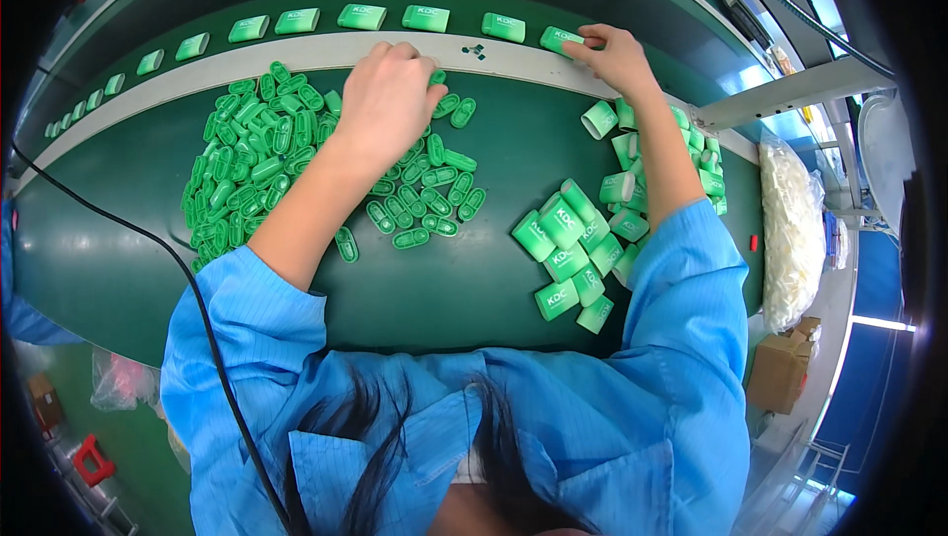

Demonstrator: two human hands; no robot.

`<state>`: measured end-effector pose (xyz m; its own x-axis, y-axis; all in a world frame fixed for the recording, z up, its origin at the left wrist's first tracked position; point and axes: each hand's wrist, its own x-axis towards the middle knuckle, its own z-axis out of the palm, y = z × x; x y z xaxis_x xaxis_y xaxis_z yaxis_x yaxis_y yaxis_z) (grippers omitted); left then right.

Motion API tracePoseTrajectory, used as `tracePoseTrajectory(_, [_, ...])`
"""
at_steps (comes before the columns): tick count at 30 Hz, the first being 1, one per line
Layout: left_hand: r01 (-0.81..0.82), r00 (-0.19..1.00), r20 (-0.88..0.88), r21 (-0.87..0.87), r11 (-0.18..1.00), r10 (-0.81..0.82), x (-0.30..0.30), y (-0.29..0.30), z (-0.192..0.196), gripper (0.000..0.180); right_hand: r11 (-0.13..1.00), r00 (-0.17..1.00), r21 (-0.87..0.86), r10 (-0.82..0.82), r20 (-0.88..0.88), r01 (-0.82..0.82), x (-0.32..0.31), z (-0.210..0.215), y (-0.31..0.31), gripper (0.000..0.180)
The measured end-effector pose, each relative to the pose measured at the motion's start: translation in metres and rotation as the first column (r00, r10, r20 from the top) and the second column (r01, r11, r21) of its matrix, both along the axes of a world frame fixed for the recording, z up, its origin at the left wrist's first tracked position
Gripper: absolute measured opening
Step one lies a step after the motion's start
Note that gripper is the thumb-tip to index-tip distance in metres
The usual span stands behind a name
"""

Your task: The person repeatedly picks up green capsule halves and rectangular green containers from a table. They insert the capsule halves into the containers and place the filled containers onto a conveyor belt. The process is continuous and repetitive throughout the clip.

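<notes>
At the far side of the bench, my right hand [614,54] pinches the right end of a flat green plastic case [561,39], the rightmost in a row beyond the white rail. My left hand [387,91] is closed near that rail, its fingers curled down. A small green oval cap [437,77] shows between its thumb and forefinger; the other fingertips are hidden. Below and left of this hand spreads a large pile of green oval caps [267,170]. Under my right forearm lies a heap of light-and-dark green hollow cases [566,262].
Several similar cases [362,17] stand spaced along the dark green strip behind the white rail [306,50]. Small dark bits [474,52] lie on the rail. A metal bracket [790,93] and a plastic bag of pale pieces [790,230] are at the right. A black cable [148,230] crosses the left.
</notes>
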<state>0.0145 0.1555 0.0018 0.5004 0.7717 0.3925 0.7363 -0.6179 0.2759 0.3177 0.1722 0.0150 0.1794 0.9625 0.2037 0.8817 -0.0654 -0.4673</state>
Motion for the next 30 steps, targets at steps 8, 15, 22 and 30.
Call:
tracePoseTrajectory(8, [0.136, 0.968, 0.229, -0.135, 0.982, -0.103, 0.015, -0.018, 0.008, 0.023, 0.986, 0.886, -0.166, 0.086, 0.456, -0.01, -0.014, 0.037, -0.088, 0.037])
tracePoseTrajectory(15, [0.628, 0.645, 0.706, -0.707, 0.324, 0.292, 0.015, -0.013, 0.016, 0.04, 0.857, 0.845, -0.061, 0.515, 0.146, -0.512, -0.05, 0.024, -0.107, 0.038])
tracePoseTrajectory(22, [0.683, 0.601, 0.751, -0.66, 0.313, 0.273, 0.016, -0.014, 0.009, 0.038, 0.951, 0.982, -0.278, 0.166, 0.091, -0.135, -0.066, 0.03, -0.112, 0.034])
tracePoseTrajectory(30, [0.655, 0.607, 0.761, -0.642, 0.399, 0.229, 0.021, -0.02, 0.01, 0.032, 0.951, 0.664, -0.021, 0.2, -0.72, -0.31, -0.09, 0.02, -0.1, 0.024])
